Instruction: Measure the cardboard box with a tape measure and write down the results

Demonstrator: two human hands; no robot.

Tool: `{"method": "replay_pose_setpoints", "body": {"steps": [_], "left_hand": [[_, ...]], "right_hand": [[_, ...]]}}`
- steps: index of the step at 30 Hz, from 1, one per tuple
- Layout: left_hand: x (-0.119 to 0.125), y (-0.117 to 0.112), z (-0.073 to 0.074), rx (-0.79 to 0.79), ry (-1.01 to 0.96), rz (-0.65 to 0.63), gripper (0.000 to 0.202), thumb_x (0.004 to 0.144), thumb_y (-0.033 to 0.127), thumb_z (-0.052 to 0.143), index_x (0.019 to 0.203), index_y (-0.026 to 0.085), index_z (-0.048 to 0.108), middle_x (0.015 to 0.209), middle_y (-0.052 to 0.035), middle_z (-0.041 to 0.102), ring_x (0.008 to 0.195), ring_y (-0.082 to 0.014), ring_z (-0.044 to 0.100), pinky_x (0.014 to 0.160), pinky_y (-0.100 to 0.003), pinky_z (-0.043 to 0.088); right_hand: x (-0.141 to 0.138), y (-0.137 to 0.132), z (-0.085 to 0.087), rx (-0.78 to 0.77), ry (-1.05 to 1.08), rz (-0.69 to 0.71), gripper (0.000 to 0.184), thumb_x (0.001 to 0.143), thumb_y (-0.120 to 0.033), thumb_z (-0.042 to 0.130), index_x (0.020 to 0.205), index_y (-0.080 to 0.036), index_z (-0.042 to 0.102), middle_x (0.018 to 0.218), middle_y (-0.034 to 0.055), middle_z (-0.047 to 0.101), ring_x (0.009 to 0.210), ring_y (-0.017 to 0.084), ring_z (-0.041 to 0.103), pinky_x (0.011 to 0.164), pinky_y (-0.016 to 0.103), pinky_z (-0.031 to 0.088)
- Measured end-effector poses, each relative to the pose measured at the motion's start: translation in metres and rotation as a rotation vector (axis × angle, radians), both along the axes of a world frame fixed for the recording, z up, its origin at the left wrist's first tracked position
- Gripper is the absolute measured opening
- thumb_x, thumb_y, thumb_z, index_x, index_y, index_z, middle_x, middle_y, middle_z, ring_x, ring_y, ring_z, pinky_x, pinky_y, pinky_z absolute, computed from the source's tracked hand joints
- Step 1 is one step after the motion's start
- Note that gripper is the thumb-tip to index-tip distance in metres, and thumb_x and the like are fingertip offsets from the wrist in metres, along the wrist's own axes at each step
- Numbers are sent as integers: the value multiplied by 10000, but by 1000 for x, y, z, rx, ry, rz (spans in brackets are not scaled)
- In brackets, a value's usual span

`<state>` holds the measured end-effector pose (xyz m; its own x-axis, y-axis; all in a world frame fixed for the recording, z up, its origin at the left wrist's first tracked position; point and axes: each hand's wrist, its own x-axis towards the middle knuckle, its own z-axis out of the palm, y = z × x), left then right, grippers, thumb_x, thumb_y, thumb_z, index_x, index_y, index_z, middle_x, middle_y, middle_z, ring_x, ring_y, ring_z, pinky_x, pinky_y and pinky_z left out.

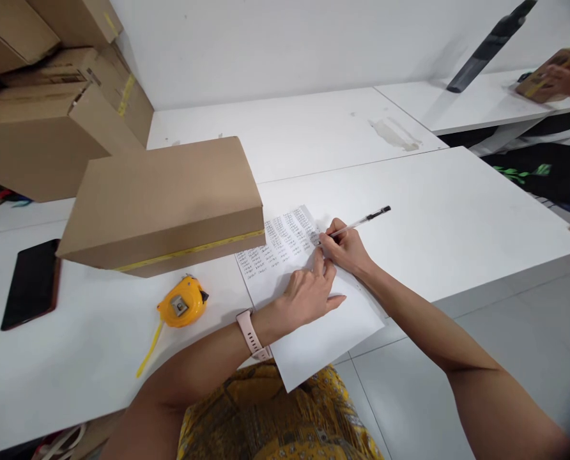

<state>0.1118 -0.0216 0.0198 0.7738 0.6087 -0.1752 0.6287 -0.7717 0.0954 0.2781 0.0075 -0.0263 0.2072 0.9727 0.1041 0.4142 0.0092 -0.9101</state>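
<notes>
A white sheet of paper (314, 338) with rows of small handwriting lies on the white table (448, 217), its near corner hanging over the edge. My right hand (347, 246) is closed around a clear pen (362, 222), tip on the writing. My left hand (308, 294) rests flat on the sheet, fingers stretched out, holding it down; a pale watch strap is on that wrist. A closed cardboard box (165, 201) with a yellow strip along its side stands just left of the paper.
A yellow tape measure (182, 305) lies in front of the box, some tape pulled out. A dark phone (32, 283) lies at the far left. Stacked cardboard boxes (50, 96) fill the back left. Another person's hand (565, 76) holds a box at the far right.
</notes>
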Motion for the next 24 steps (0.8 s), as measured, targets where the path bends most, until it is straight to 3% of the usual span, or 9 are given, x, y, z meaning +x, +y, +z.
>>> {"method": "replay_pose_setpoints", "body": {"steps": [10, 24], "left_hand": [[1, 1, 0, -17, 24, -9, 779, 1008, 618, 482, 1555, 68, 413, 1650, -305, 310, 866, -266, 752, 739, -364, 598], [0, 0, 0, 2, -3, -7, 777, 999, 615, 506, 1531, 54, 435, 1622, -315, 352, 864, -263, 750, 725, -358, 606]], "right_hand": [[1, 0, -1, 21, 2, -32, 229, 856, -317, 627, 707, -242, 470, 575, -59, 418, 534, 117, 383, 507, 283, 300], [0, 0, 1, 9, 1, -19, 195, 827, -281, 615, 703, -240, 469, 568, -63, 418, 536, 115, 379, 512, 286, 285]]}}
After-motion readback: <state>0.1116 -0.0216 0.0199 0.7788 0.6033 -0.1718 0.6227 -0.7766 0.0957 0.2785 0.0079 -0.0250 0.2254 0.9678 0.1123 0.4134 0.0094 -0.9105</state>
